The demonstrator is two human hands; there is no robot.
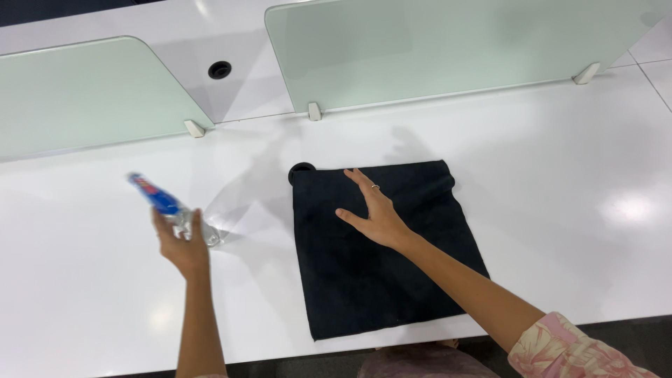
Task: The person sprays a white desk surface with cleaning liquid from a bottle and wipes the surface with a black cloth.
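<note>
- One black cloth (381,259) lies flat on the white table (560,210), its near edge at the table's front edge and its far left corner partly over a round cable hole (301,168).
- One clear plastic bottle (171,208) with a blue label, blurred, is tilted up and to the left, held by its lower end.
- Two frosted glass dividers (448,45) stand along the far side of the table.
- Left hand (183,245): raised above the table, fingers wrapped around the bottle.
- Right hand (374,213): arm stretched forward, palm down over the cloth's far half, fingers spread wide, holding nothing; a ring shows on one finger.
</note>
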